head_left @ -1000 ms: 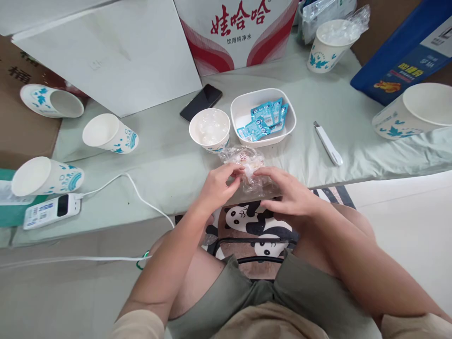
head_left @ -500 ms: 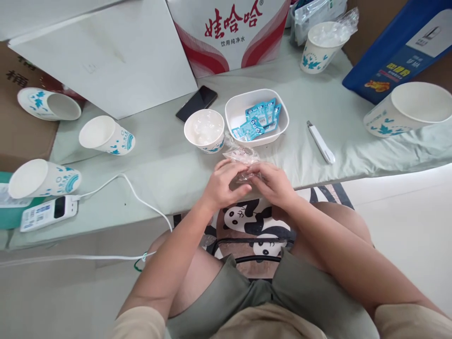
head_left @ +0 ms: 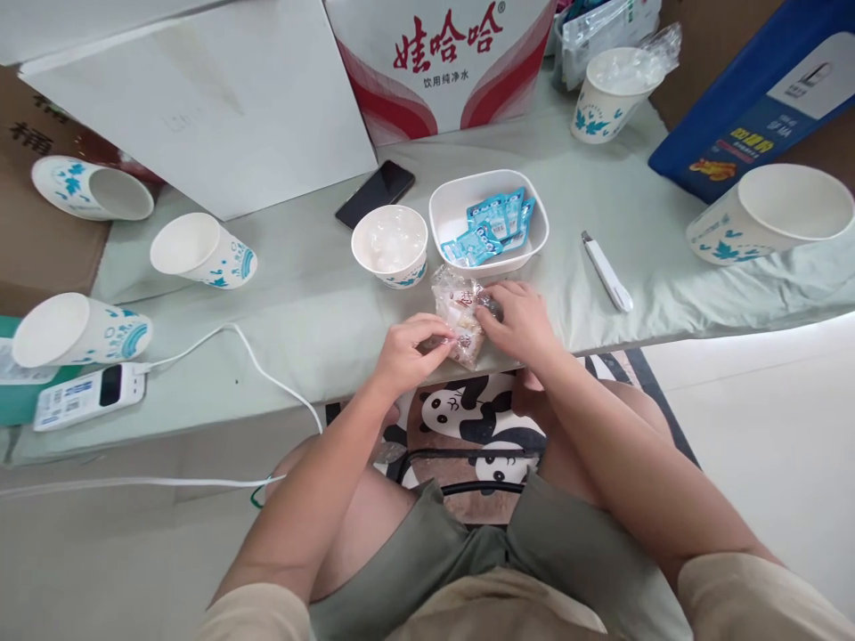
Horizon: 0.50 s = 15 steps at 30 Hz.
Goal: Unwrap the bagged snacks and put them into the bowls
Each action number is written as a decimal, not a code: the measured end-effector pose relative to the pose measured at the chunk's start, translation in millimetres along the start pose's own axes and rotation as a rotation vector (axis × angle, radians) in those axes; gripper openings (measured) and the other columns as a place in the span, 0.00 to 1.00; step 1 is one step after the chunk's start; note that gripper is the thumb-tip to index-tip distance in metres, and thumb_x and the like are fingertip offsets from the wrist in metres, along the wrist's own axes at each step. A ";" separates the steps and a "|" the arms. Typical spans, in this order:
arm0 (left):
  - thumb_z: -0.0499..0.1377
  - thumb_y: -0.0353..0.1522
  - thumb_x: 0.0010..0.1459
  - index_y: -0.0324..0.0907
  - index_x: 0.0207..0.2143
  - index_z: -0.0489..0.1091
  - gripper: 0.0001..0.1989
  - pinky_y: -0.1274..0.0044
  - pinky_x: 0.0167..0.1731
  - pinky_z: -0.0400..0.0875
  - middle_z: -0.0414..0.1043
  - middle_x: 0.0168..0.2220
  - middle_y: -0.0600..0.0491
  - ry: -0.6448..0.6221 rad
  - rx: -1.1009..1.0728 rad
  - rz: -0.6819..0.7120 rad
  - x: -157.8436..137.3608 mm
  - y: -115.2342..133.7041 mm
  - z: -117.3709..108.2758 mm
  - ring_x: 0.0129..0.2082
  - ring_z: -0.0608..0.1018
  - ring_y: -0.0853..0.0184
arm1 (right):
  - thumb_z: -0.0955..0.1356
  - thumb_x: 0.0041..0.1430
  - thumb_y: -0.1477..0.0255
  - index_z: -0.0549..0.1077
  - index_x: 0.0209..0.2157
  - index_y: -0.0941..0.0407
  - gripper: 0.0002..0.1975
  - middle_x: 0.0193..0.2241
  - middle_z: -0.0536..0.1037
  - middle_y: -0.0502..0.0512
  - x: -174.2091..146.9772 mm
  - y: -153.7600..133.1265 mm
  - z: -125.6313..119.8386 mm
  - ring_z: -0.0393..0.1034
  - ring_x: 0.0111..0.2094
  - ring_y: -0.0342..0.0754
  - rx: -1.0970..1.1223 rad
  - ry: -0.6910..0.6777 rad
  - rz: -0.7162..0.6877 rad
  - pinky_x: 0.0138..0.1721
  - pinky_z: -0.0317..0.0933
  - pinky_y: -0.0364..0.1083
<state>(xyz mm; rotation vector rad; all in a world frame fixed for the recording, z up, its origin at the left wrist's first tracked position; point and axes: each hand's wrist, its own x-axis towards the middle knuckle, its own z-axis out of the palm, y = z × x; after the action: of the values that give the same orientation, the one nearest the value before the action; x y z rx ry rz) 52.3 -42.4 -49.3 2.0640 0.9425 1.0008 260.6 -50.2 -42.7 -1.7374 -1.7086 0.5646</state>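
A small clear plastic packet (head_left: pixel 460 307) with reddish printing and pale contents lies at the table's front edge, between my hands. My left hand (head_left: pixel 415 352) pinches its lower left side between thumb and fingertips. On the other side, my right hand (head_left: pixel 517 319) is closed with bent fingers on the packet's right edge; its fingertips are partly hidden by the crinkled film. Just behind the packet stand a white tub (head_left: pixel 444 206) holding several blue sachets (head_left: pixel 491 223) and a paper cup (head_left: pixel 389 245) with clear plastic inside.
A black phone (head_left: pixel 375 194) lies behind the cup. To the right are a white utility knife (head_left: pixel 606 271) and a large paper cup (head_left: pixel 768 214). More paper cups (head_left: pixel 200 251) and a power bank (head_left: pixel 90 396) with a white cable are on the left. Boxes (head_left: pixel 447 71) stand along the back.
My hands have moved apart, the left one down and left. The packet, mostly covered by my fingers before, now shows its printed face.
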 end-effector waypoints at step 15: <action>0.69 0.37 0.53 0.52 0.62 0.66 0.34 0.63 0.55 0.73 0.71 0.59 0.46 -0.165 -0.222 -0.124 2.3 -21.3 -10.9 0.57 0.76 0.55 | 0.70 0.54 0.67 0.55 0.64 0.48 0.37 0.51 0.75 0.58 -8.3 -13.2 -0.5 0.76 0.43 0.51 0.790 -0.257 0.049 0.39 0.73 0.50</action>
<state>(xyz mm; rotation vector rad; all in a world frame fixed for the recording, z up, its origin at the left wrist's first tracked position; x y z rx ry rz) 37.4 -26.6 -59.7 1.8478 0.8245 0.8176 250.8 -59.0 -34.2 -1.1623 -1.3186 1.3194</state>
